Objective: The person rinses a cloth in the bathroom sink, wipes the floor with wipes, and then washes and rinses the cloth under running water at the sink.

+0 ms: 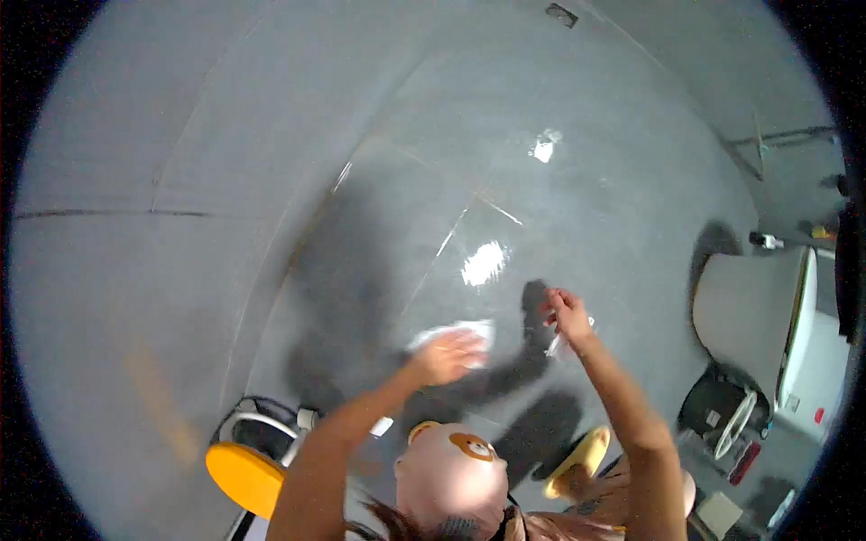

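Our arms [640, 424] reach down so the open left hand [448, 357] seemingly flattens the cloth [484, 330], the right hand [567, 313] curled beside plastic [555, 346], grip unclear.

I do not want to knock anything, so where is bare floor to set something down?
The widest bare patch of grey floor lies beyond the left hand and right hand. Another lies between the right hand and the white fixture. It is crowded around the black container at lower right, and by the yellow seat at lower left.
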Motion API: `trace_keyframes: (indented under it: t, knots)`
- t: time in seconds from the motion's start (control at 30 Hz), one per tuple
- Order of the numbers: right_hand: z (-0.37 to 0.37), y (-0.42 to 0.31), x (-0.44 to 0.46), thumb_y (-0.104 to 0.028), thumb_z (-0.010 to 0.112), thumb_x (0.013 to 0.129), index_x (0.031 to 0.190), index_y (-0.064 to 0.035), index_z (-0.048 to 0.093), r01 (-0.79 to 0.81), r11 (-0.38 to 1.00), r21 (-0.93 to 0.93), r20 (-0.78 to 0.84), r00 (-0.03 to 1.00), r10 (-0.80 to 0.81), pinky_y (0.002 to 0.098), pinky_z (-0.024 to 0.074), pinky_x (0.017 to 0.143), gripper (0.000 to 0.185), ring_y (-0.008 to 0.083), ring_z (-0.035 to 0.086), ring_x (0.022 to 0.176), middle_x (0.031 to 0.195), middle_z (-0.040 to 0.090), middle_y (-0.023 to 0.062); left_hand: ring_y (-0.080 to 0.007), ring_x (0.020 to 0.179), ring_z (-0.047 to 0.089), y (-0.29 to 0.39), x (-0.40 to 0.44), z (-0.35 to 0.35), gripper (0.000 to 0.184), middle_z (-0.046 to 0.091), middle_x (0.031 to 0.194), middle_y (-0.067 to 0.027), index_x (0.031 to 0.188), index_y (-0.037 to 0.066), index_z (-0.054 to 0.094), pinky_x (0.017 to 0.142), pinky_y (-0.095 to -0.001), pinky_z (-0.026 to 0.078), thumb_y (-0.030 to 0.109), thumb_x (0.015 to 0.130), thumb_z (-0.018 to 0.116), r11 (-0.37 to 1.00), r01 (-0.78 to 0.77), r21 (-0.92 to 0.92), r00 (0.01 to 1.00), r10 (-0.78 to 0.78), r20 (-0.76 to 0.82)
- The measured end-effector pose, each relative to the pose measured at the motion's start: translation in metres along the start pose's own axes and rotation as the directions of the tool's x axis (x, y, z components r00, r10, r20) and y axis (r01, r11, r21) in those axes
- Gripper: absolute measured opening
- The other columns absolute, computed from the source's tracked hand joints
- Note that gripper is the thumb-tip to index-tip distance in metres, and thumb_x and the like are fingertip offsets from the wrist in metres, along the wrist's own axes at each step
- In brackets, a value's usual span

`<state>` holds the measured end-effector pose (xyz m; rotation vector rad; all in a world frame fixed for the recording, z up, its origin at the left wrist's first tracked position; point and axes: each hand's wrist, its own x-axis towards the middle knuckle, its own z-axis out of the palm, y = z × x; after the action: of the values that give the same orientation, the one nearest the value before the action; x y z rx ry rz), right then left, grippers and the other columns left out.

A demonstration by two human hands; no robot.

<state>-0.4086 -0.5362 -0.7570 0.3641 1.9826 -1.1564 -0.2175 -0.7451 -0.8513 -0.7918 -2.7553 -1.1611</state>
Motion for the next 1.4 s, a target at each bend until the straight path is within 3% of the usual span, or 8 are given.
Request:
trace_keyframes:
  t: [0.27, 0.47, 0.53, 0.57, 0.7, 0.93, 1.17, 1.4]
  knots:
    - [-0.023, -0.014, 0.029, -0.023, 0.045, 0.089, 0.103, -0.0015, 0.056, 0.151, 0.949, -0.276, 0.236, 0.968, -0.085, 0.0278, 0.0474, 0.051, 0.028, 0.0120, 0.057, 0.053, 0.072, 0.061, 0.0056, -0.0337, 0.121, 0.033, -0.164, 0.008, -0.099, 0.048, 0.037, 0.130, -0.0209, 0.122, -0.001, 0.040, 0.099, -0.0477, 0.023, 0.023, 0.081, 0.045, 0.066, 0.879, 0.472, 0.422, -0.568, -0.706]
    - [-0.050, -0.018, 0.042, -0.023, 0.044, 0.089, 0.095, -0.0015, 0.055, 0.172, 0.930, -0.325, 0.320, 0.945, -0.063, 0.0241, 0.0452, 0.050, 0.025, 0.0095, 0.052, 0.052, 0.072, 0.060, 0.0051, -0.0331, 0.124, 0.030, -0.106, 0.198, 0.052, 0.055, 0.035, 0.132, -0.0201, 0.124, -0.002, 0.039, 0.103, -0.0466, 0.017, 0.030, 0.080, 0.046, 0.440, 0.610, 0.659, 0.773, -0.514, -0.372]
    - [-0.056, -0.015, 0.057, -0.026, 0.045, 0.088, 0.086, -0.0038, 0.057, 0.254, 0.915, -0.312, 0.313, 0.937, -0.154, 0.0273, 0.0467, 0.050, 0.026, 0.0120, 0.057, 0.052, 0.066, 0.059, 0.0052, -0.0267, 0.126, 0.028, 0.005, 0.224, 0.044, 0.051, 0.030, 0.136, -0.0121, 0.126, 0.002, 0.037, 0.105, -0.0423, 0.014, 0.034, 0.086, 0.036, 0.747, 0.665, 0.000, 0.743, -0.661, 0.109]
    - [-0.061, -0.009, 0.071, -0.024, 0.046, 0.086, 0.088, -0.0044, 0.058, 0.251, 0.925, -0.286, 0.305, 0.939, -0.161, 0.0304, 0.0481, 0.053, 0.024, 0.0168, 0.060, 0.055, 0.068, 0.061, 0.0085, -0.0256, 0.126, 0.028, 0.026, 0.236, 0.071, 0.050, 0.030, 0.136, -0.0121, 0.126, 0.008, 0.039, 0.105, -0.0410, 0.015, 0.036, 0.084, 0.040, 0.833, 0.289, 0.472, 0.549, -0.548, 0.631]
    - [-0.090, -0.032, 0.105, -0.021, 0.046, 0.082, 0.106, -0.0032, 0.055, 0.501, 0.394, -0.771, 0.275, 0.819, -0.503, 0.0392, 0.0500, 0.062, 0.031, 0.0296, 0.063, 0.073, 0.109, 0.055, 0.0215, -0.0285, 0.118, 0.039, 0.019, 0.138, 0.059, 0.056, 0.044, 0.125, -0.0120, 0.119, 0.013, 0.049, 0.099, -0.0443, 0.027, 0.045, 0.074, 0.054, 0.994, 0.097, 0.049, 0.987, -0.102, 0.124]
    - [-0.200, -0.064, 0.176, -0.027, 0.048, 0.082, 0.132, 0.0044, 0.018, -0.109, 0.462, -0.880, -0.285, 0.900, -0.330, 0.0410, 0.0499, 0.069, 0.066, 0.0356, 0.060, 0.086, 0.140, 0.007, 0.0262, -0.0375, 0.130, 0.015, -0.133, 0.105, -0.055, 0.065, 0.021, 0.137, -0.0261, 0.130, -0.007, 0.025, 0.104, -0.0458, 0.014, 0.037, 0.085, 0.042, -0.260, 0.959, 0.108, -0.088, -0.641, -0.763]
    - [-0.213, -0.063, 0.197, -0.028, 0.040, 0.086, 0.133, 0.0074, 0.015, -0.158, 0.506, -0.848, -0.270, 0.950, -0.157, 0.0374, 0.0511, 0.066, 0.064, 0.0343, 0.061, 0.086, 0.139, 0.003, 0.0288, -0.0367, 0.125, 0.027, -0.095, 0.400, 0.064, 0.063, 0.033, 0.131, -0.0216, 0.122, 0.000, 0.040, 0.103, -0.0485, 0.019, 0.037, 0.073, 0.057, 0.661, 0.690, 0.295, 0.723, -0.615, -0.315]
    - [-0.225, -0.080, 0.191, -0.031, 0.034, 0.089, 0.134, 0.0050, 0.013, -0.111, 0.413, -0.904, -0.144, 0.988, -0.051, 0.0375, 0.0498, 0.069, 0.061, 0.0314, 0.060, 0.090, 0.141, 0.007, 0.0248, -0.0326, 0.127, 0.025, -0.069, 0.386, 0.083, 0.075, 0.030, 0.136, -0.0172, 0.131, 0.000, 0.029, 0.105, -0.0440, 0.017, 0.035, 0.072, 0.061, 0.794, 0.481, -0.372, 0.804, -0.569, -0.174]
